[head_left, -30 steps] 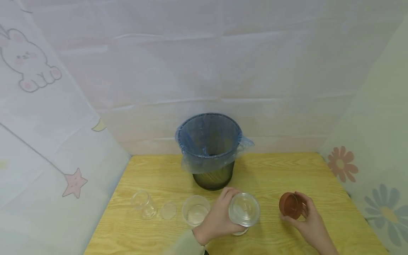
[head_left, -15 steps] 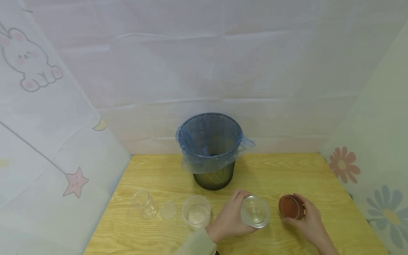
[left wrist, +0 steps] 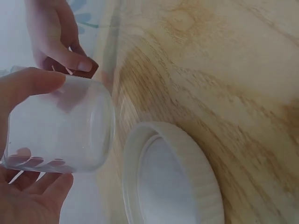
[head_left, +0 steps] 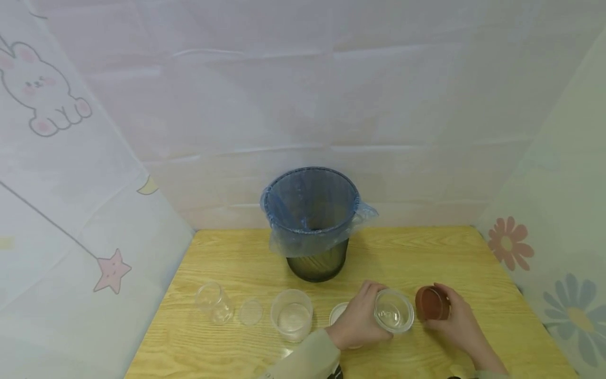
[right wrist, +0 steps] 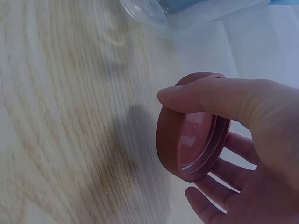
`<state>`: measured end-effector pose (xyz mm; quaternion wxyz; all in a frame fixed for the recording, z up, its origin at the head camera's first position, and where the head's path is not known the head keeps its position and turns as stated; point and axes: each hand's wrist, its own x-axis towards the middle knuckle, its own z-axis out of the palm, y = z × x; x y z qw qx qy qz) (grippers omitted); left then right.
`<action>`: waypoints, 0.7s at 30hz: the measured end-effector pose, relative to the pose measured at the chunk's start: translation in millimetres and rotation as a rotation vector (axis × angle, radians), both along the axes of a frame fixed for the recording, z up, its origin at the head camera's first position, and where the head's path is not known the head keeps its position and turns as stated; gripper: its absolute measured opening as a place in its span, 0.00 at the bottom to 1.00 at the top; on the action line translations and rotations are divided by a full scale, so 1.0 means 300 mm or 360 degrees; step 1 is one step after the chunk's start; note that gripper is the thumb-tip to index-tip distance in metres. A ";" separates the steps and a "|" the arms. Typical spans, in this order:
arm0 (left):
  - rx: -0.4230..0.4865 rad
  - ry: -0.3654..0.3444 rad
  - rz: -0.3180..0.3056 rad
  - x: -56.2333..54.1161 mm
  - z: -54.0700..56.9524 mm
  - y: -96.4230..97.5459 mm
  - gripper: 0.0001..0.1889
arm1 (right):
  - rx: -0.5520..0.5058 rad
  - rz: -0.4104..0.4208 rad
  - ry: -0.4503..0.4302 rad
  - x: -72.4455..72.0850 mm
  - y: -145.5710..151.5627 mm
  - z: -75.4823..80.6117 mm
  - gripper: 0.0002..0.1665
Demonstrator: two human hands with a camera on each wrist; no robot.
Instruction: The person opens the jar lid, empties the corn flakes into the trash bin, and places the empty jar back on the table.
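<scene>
My left hand point(head_left: 361, 318) grips a clear jar point(head_left: 394, 311), thumb on one side and fingers on the other, held above the table. In the left wrist view the jar point(left wrist: 58, 123) looks see-through. Beside it, my right hand point(head_left: 456, 321) holds a reddish-brown screw lid point(head_left: 433, 303) by its rim. The right wrist view shows the lid point(right wrist: 194, 133) tilted, its hollow inside partly visible, thumb and fingers around it. Jar and lid are close but apart in the head view. Below my left hand a white ribbed lid point(left wrist: 173, 172) lies on the table, partly hidden in the head view.
A dark bin point(head_left: 316, 268) lined with a blue bag point(head_left: 310, 245) stands at the back middle. Along the left of the wooden table point(head_left: 227, 258) are a clear tub point(head_left: 292, 318), a flat clear disc point(head_left: 251, 312) and a clear cup-like container point(head_left: 220, 310).
My left hand has carried the jar rightward, closer to the reddish-brown lid, and the white lid has come partly into view behind it. The right hand has stayed nearly in place.
</scene>
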<state>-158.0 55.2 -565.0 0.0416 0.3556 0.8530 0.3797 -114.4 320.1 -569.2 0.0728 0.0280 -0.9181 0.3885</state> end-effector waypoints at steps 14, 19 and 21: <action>-0.0171 -0.0032 0.0091 -0.023 -0.032 0.046 0.49 | 0.0245 -0.0067 -0.0323 -0.047 0.066 -0.028 0.62; -0.0179 -0.0075 0.0098 -0.022 -0.027 0.058 0.52 | 0.0248 -0.0050 -0.0337 -0.048 0.074 -0.035 0.62; -0.0198 -0.0060 0.0106 -0.023 -0.020 0.063 0.52 | 0.0247 -0.0046 -0.0337 -0.049 0.075 -0.034 0.62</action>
